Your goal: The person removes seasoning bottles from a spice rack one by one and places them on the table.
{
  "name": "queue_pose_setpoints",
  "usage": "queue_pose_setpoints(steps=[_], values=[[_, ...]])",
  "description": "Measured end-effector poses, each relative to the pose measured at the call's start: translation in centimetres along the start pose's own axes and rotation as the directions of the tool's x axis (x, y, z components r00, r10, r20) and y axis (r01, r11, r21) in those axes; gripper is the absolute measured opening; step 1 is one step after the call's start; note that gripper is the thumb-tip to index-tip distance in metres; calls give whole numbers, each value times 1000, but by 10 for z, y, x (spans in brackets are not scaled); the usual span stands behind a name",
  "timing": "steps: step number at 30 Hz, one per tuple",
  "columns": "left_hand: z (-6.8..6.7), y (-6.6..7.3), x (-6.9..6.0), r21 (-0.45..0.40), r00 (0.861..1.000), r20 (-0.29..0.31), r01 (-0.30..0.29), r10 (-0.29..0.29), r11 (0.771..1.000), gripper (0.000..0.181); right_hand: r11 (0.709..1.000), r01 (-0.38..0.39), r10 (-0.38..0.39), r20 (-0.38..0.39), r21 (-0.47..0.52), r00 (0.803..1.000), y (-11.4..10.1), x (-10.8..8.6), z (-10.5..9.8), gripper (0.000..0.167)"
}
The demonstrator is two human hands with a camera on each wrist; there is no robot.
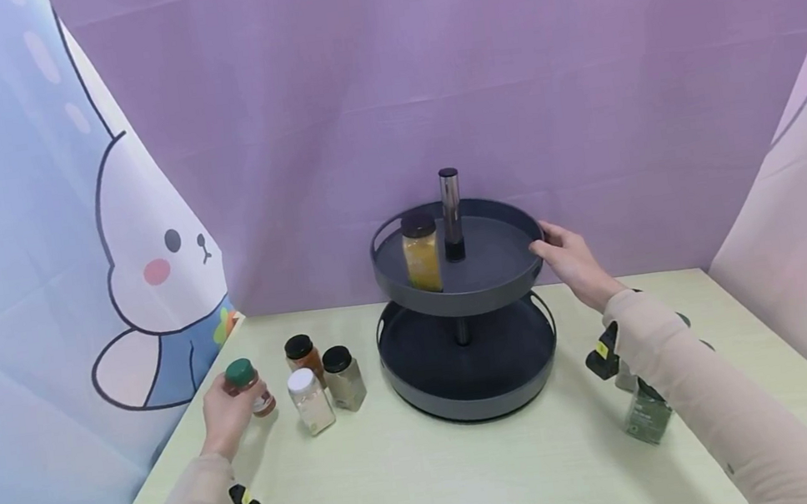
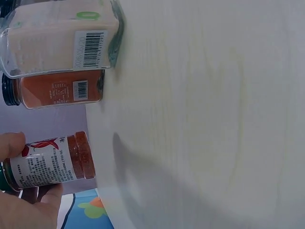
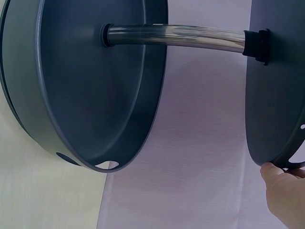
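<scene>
At the left of the head view, my left hand (image 1: 225, 415) grips a spice jar with a green lid (image 1: 240, 373). The left wrist view shows its white label with red chillies and reddish contents (image 2: 50, 162); whether its base touches the table I cannot tell. My right hand (image 1: 577, 266) holds the right rim of a dark two-tier turntable's upper tray (image 1: 458, 302), at the handle cut-out, as the right wrist view also shows. A yellow spice jar with a black lid (image 1: 422, 262) stands on that tray. The lower tray (image 1: 475, 407) holds nothing visible.
Beside my left hand stand a white-lidded jar (image 1: 312, 402), an orange-brown jar (image 1: 301, 353) and a black-lidded greyish jar (image 1: 345, 381). Green-labelled jars (image 1: 648, 417) stand partly hidden under my right forearm. A purple cloth (image 1: 288, 174) hangs behind the table.
</scene>
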State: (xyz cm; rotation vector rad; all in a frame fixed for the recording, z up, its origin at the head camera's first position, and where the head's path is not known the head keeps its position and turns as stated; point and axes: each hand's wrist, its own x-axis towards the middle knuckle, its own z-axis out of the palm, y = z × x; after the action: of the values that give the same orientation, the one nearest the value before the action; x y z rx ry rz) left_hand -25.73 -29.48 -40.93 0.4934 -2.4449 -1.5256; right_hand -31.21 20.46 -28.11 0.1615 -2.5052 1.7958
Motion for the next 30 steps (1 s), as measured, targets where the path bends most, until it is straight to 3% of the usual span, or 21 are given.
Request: queue_pose_setpoints(steps=[9, 30], values=[[1, -6, -2, -3, 999, 34, 19, -19, 1000, 51, 1000, 0, 0, 12, 2, 1000, -2, -2, -1, 63], [10, -22, -3, -16, 1000, 28, -8, 9, 1000, 48, 1000, -9, 9, 16, -18, 1000, -1, -3, -1, 64]])
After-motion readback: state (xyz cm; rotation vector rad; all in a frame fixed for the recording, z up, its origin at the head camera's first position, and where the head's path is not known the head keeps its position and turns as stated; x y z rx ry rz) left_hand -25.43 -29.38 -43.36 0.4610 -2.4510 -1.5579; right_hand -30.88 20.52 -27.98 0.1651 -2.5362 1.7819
